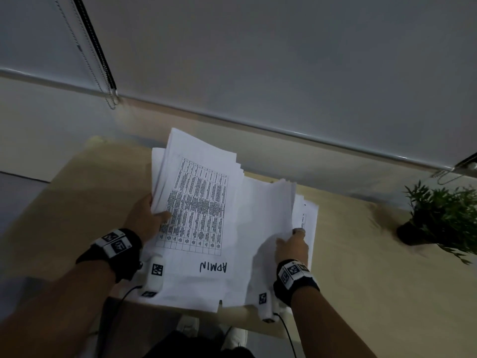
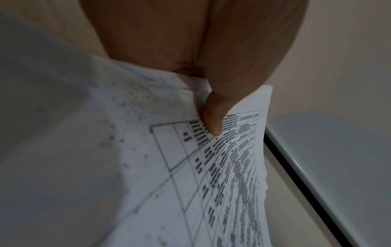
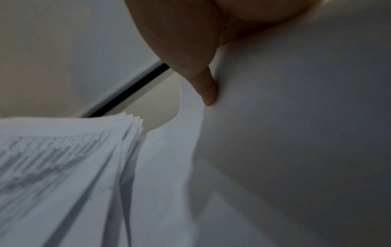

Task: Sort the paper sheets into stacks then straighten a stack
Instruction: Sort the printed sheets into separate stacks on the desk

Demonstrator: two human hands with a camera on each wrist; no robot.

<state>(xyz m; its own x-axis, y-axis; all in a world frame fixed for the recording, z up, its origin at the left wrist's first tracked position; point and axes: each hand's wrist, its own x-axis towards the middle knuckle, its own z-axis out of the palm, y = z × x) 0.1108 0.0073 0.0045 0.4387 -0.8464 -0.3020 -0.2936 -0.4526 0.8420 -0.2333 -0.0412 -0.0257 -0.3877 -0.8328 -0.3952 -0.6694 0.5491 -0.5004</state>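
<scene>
Right, sorting step: left hand (image 1: 143, 221) pinches white printed table sheets (image 1: 198, 200), thumb on top; right hand (image 1: 292, 246) pinches blank white sheets (image 1: 268, 208) just beyond its fingertips. Next: lay onto matching stack, w/o slipping.

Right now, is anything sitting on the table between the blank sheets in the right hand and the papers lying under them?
Nothing visible does. The right hand pinches the lifted blank sheets directly over the flat papers on the table. The potted plant stands well off to the right. The left hand holds the ADMIN stack alongside, overlapping the sheets' left edge.
</scene>
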